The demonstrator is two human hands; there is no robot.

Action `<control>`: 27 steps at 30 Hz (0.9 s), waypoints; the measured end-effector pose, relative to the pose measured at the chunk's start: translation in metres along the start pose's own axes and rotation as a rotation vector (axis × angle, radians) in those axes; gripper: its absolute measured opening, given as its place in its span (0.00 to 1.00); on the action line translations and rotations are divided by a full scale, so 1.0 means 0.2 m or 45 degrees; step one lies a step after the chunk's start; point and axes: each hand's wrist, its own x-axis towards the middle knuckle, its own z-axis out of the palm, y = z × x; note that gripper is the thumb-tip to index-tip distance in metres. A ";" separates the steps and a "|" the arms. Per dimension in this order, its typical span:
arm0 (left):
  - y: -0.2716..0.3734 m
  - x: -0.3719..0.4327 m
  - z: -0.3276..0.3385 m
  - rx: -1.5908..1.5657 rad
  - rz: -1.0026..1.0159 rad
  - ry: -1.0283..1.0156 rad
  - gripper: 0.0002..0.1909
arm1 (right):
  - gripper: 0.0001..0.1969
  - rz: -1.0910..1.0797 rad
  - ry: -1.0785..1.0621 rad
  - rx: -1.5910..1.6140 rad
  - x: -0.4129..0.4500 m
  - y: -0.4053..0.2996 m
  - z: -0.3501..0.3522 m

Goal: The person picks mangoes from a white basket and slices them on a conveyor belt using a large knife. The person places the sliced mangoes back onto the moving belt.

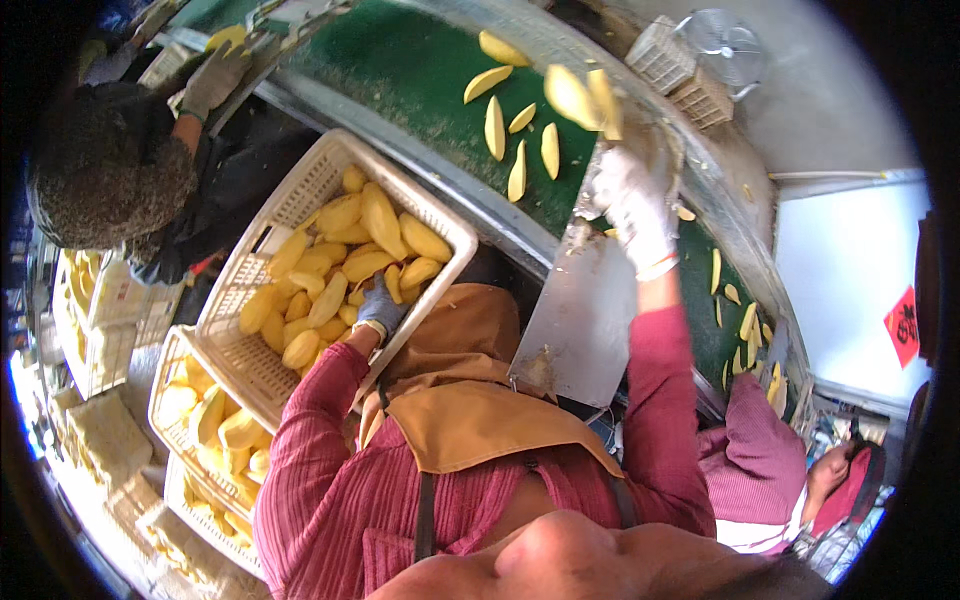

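Observation:
My left hand, in a grey-blue glove, reaches among the yellow peeled fruit pieces in a white plastic crate; its fingers are partly hidden, so its hold is unclear. In a white glove, my right hand is at the far end of a metal plate that spans the green conveyor belt. Two blurred yellow slices are just beyond its fingertips, and whether it touches them cannot be told. Several smaller slices lie on the green belt left of the plate.
A co-worker with gloved hands is at the upper left, another person at the lower right. More filled crates stand at the lower left. Beyond the belt's metal rim are stacked crates and a fan.

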 end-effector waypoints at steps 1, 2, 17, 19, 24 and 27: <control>-0.01 0.01 -0.01 -0.028 0.015 -0.004 0.66 | 0.23 -0.132 0.186 -0.317 -0.19 0.13 0.12; -0.01 0.03 -0.05 -0.065 0.031 -0.076 0.62 | 0.21 -0.147 0.197 -1.082 -0.36 0.16 0.22; 1.11 -0.77 -0.21 -0.826 1.237 -0.444 0.20 | 0.37 -0.183 0.682 -0.594 -0.98 0.48 0.59; 1.29 -0.59 -0.17 -1.264 0.950 -0.555 0.19 | 0.37 -0.669 0.888 -2.016 -1.07 0.43 0.50; 1.88 0.18 -0.08 -1.617 0.791 -0.386 0.22 | 0.27 -0.509 0.806 -2.356 -1.14 0.33 0.39; 2.16 0.46 0.00 -1.706 0.218 -1.211 0.35 | 0.24 -0.795 0.809 -2.384 -0.84 0.24 0.26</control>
